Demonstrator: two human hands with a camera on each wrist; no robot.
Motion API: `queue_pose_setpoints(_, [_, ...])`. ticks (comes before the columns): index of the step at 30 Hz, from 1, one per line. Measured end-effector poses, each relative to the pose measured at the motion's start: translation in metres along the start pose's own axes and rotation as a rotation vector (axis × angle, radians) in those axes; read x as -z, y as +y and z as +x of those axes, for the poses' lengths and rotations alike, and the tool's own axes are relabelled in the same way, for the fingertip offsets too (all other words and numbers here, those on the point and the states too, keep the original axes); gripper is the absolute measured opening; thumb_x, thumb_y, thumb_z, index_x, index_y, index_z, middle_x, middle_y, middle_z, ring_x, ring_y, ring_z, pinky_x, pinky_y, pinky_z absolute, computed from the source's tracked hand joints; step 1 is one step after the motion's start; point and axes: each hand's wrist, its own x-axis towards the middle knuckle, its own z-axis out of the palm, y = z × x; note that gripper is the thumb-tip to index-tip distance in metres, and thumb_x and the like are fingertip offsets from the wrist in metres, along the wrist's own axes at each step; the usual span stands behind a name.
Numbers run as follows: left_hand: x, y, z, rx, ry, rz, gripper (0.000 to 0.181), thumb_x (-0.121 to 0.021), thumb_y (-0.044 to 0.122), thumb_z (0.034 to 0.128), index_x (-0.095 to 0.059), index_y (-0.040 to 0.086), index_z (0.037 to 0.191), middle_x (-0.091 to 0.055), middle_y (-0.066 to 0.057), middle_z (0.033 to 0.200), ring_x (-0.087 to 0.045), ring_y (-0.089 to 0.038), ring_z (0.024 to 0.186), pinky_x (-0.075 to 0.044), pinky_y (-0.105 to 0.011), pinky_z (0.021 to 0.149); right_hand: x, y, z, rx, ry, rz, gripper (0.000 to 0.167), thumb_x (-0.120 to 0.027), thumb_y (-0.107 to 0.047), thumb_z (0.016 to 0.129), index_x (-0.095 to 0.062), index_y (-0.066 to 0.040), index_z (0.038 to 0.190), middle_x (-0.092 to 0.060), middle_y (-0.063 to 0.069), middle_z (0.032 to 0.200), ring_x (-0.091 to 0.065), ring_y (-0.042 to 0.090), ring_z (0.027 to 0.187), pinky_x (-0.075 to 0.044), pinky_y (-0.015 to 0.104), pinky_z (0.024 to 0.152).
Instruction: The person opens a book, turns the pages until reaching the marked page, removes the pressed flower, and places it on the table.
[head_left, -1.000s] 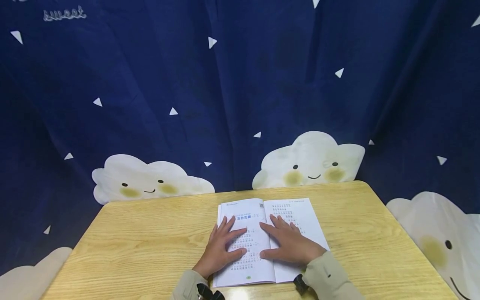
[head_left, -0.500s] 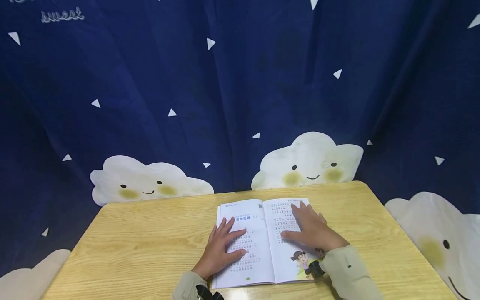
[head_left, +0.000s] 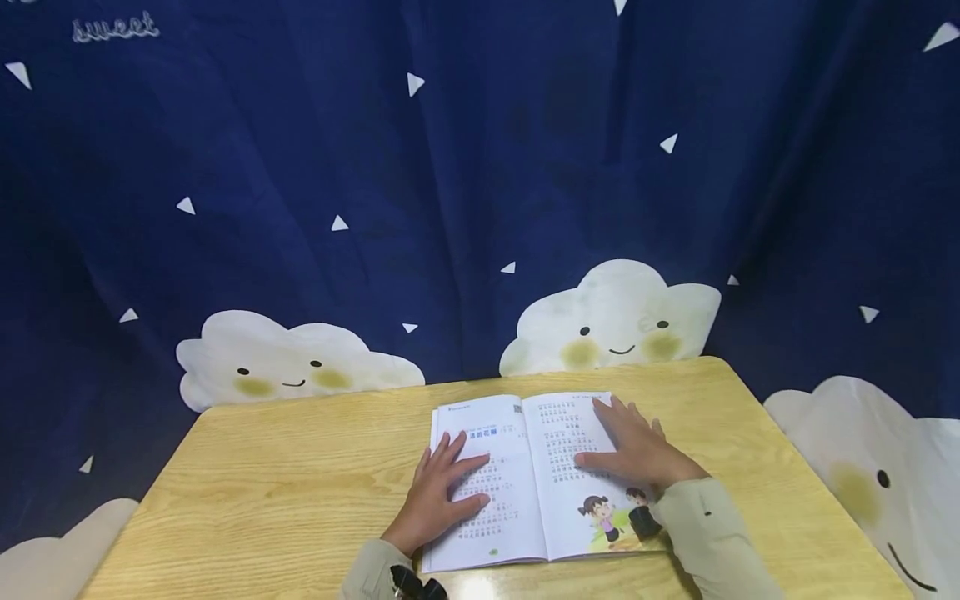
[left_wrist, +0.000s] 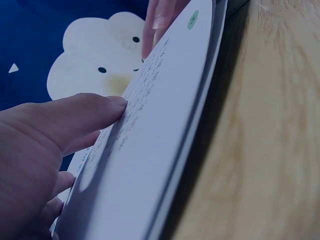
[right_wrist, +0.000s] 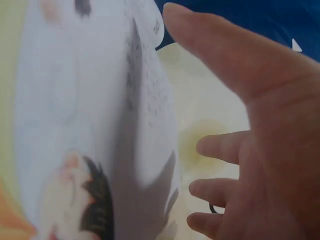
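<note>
On the wood-grain table (head_left: 285, 483), a book (head_left: 521, 492) lies open. Vs. 1 s ago, R hand (head_left: 645, 450) has moved from centre fold (head_left: 535, 479) to outer side of R pg (head_left: 558, 508), exposing a cartoon girl (head_left: 600, 517); L hand (head_left: 435, 504) stays on L pg (head_left: 517, 542). Both hands: fingers extended, gripping nothing. Bkgd: navy curtain (head_left: 450, 167) w/ white clouds (head_left: 615, 312) & triangles (head_left: 415, 84).

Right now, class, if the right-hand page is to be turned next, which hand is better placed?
Probably the right hand: it is over the outer part of the right page. The left hand is spread on the left page, across the fold.
</note>
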Motion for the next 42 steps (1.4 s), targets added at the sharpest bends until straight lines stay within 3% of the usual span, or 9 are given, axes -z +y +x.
queue_pose_setpoints(10, [-0.003, -0.001, 0.0, -0.021, 0.021, -0.014, 0.051, -0.071, 0.046, 0.0827, -0.063, 0.025, 0.129, -0.035, -0.016, 0.152, -0.018, -0.042, 0.144, -0.006, -0.063, 0.112, -0.002, 0.013, 0.01, -0.032, 0.005, -0.012, 0.117, -0.07, -0.074, 0.065, -0.022, -0.016, 0.155, -0.014, 0.017, 0.16, -0.007, 0.047, 0.143, -0.003, 0.071, 0.107])
queue_pose_setpoints(15, [-0.002, -0.003, -0.001, 0.01, 0.0, 0.001, 0.052, -0.071, 0.048, 0.0819, -0.063, 0.028, 0.129, -0.033, -0.012, 0.154, -0.015, -0.038, 0.145, -0.005, -0.06, 0.114, -0.005, 0.012, 0.011, -0.044, -0.001, -0.006, 0.12, -0.07, -0.076, 0.062, -0.02, -0.02, 0.155, -0.012, 0.014, 0.161, -0.008, 0.047, 0.143, -0.006, 0.071, 0.107])
queue_pose_setpoints(23, [0.0, -0.002, 0.002, 0.012, 0.006, -0.01, 0.054, -0.072, 0.048, 0.0805, -0.063, 0.027, 0.129, -0.033, -0.012, 0.154, -0.014, -0.037, 0.146, -0.003, -0.059, 0.114, -0.004, 0.011, 0.012, -0.081, 0.01, -0.004, 0.124, -0.074, -0.076, 0.057, -0.022, -0.02, 0.155, -0.019, 0.012, 0.16, -0.008, 0.044, 0.144, -0.006, 0.067, 0.11])
queue_pose_setpoints(34, [-0.001, 0.003, 0.0, 0.064, -0.016, -0.016, 0.054, -0.072, 0.049, 0.08, -0.063, 0.027, 0.129, -0.032, -0.011, 0.155, -0.012, -0.035, 0.146, -0.002, -0.058, 0.115, -0.007, 0.012, 0.012, -0.084, 0.014, 0.001, 0.124, -0.079, -0.068, 0.057, -0.021, -0.019, 0.155, -0.021, 0.007, 0.16, -0.008, 0.044, 0.144, -0.004, 0.064, 0.112])
queue_pose_setpoints(42, [-0.003, 0.003, 0.002, 0.065, -0.015, -0.005, 0.054, -0.074, 0.047, 0.0793, -0.064, 0.027, 0.128, -0.033, -0.011, 0.155, -0.013, -0.036, 0.146, -0.001, -0.058, 0.115, -0.008, 0.014, 0.012, -0.107, 0.02, 0.015, 0.126, -0.081, -0.066, 0.056, -0.02, -0.019, 0.155, -0.022, 0.007, 0.159, -0.008, 0.042, 0.145, -0.004, 0.062, 0.113])
